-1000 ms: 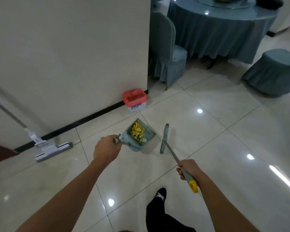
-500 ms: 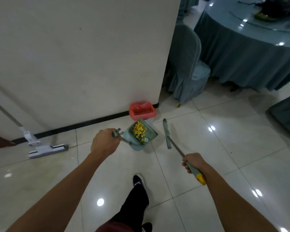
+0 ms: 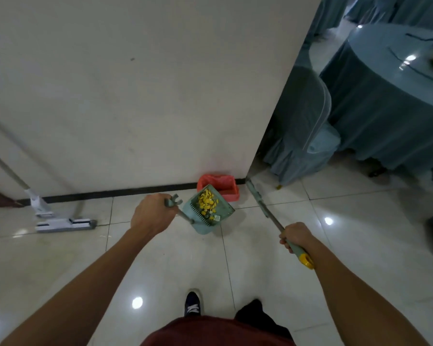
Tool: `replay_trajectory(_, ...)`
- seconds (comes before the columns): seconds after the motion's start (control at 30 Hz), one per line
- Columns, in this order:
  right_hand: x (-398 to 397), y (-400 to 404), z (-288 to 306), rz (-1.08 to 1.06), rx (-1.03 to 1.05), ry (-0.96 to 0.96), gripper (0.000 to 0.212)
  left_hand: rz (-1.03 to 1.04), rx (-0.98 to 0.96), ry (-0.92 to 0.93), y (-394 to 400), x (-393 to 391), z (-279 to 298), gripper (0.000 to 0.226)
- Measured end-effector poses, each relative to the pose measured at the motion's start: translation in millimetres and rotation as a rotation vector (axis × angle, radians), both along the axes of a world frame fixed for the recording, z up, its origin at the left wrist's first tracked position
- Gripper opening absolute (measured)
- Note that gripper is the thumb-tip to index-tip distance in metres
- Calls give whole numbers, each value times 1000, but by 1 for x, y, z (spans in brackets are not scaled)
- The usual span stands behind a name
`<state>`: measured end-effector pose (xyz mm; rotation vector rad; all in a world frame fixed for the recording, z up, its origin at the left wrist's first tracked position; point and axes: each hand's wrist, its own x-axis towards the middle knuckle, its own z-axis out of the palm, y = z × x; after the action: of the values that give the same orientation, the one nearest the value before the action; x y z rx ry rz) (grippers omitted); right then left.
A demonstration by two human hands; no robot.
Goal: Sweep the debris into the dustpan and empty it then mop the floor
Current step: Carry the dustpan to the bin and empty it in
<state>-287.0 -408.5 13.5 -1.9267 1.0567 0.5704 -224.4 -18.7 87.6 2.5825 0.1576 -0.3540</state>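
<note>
Dustpan (image 3: 208,211) w/ debris (image 3: 206,202), left hand (image 3: 152,215) grips; no legible writing.

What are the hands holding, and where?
Left hand grips the dustpan handle's top end; right hand grips the broom near its yellow-tipped handle end.

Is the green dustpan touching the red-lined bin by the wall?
Cannot tell. In the head view the green plastic dustpan, loaded with yellow debris, overlaps the red-lined bin from above, so neither contact nor a gap shows.
</note>
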Motion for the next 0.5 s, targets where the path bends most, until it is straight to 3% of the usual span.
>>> replay_trajectory(0.5, 186, -131, -31, 439, -27, 63, 11, 230, 62, 6, -117, 50, 8, 23)
